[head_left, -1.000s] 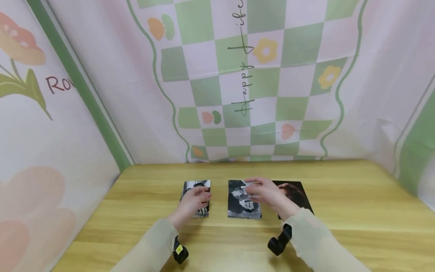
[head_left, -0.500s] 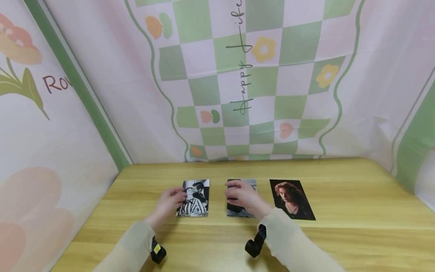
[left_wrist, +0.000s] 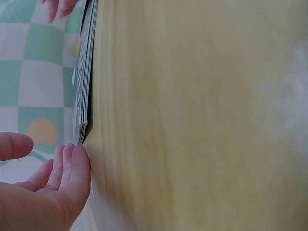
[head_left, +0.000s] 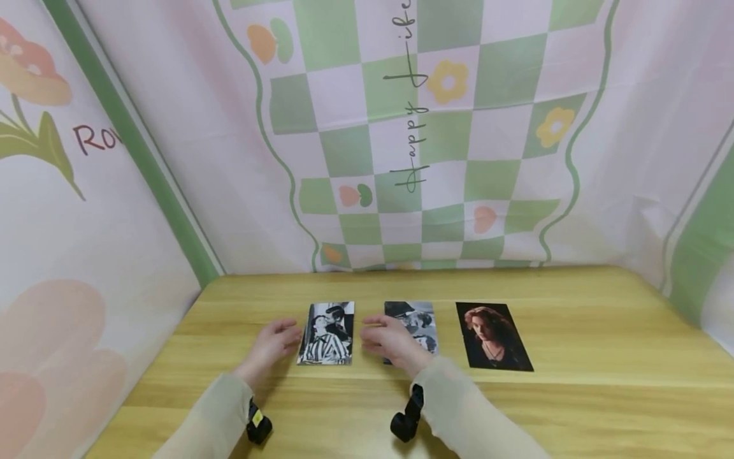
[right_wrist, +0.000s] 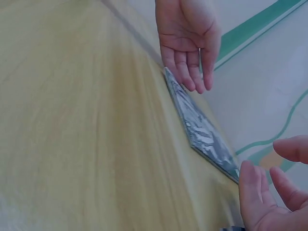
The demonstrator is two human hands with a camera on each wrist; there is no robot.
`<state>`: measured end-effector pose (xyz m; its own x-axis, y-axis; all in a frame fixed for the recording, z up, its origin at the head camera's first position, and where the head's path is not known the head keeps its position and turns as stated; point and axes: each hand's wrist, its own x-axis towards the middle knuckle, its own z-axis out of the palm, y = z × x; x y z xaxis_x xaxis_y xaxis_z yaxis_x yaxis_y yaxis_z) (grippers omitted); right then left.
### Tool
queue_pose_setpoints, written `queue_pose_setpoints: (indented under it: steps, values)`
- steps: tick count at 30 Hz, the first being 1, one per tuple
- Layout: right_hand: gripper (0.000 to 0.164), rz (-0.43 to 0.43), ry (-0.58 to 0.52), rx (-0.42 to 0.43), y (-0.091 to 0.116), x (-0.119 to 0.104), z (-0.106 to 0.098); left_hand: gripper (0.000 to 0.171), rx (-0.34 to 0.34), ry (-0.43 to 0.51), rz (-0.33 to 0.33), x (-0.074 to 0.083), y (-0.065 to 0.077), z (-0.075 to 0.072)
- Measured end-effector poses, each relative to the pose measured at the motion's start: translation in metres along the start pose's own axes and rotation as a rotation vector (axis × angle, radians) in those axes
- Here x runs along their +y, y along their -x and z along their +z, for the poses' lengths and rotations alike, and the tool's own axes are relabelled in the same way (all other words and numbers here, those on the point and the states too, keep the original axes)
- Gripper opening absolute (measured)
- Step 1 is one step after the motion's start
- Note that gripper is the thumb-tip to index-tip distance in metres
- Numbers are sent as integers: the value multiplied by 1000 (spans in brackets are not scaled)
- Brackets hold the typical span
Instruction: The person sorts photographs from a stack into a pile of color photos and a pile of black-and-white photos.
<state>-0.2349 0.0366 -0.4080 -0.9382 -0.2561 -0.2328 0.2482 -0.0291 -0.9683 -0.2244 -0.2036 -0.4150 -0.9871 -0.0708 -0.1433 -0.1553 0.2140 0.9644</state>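
A small stack of black-and-white photo cards [head_left: 325, 335] lies on the wooden table at left, its top picture a couple in close embrace. My left hand [head_left: 269, 347] is at the stack's left edge with fingers extended; in the left wrist view its fingertips are right at the end of the layered cards [left_wrist: 85, 82]. My right hand [head_left: 395, 341], fingers loosely extended, is near the stack's right side and covers part of the middle black-and-white photo card [head_left: 425, 319]. Neither hand grips anything. In the right wrist view, the stack [right_wrist: 199, 127] lies between both hands.
To the right lies a dark colour photo card [head_left: 494, 338] showing a portrait. The wooden table [head_left: 602, 331] extends to both sides. Behind it hangs a green-and-white checked curtain [head_left: 395, 229], and a printed fabric panel [head_left: 115, 242] borders the left.
Both hands have moved left. My left hand has gone from over the left stack to its left edge; my right hand has left the right-hand card and crossed over the middle one.
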Motion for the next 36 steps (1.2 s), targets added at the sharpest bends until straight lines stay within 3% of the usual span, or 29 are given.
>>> queue_pose_setpoints:
  steps: [11, 20, 36]
  values:
    - [44, -15, -36, -9, -6, 7, 17, 39, 25, 32, 19, 0, 0, 7]
    - [49, -42, -3, -35, -7, 7, 18, 38, 20, 41, 7, 0, -3, 8]
    - [45, -87, 172, 50, -9, 16, 20, 38, 26, 15, -4, 3, 0, 10]
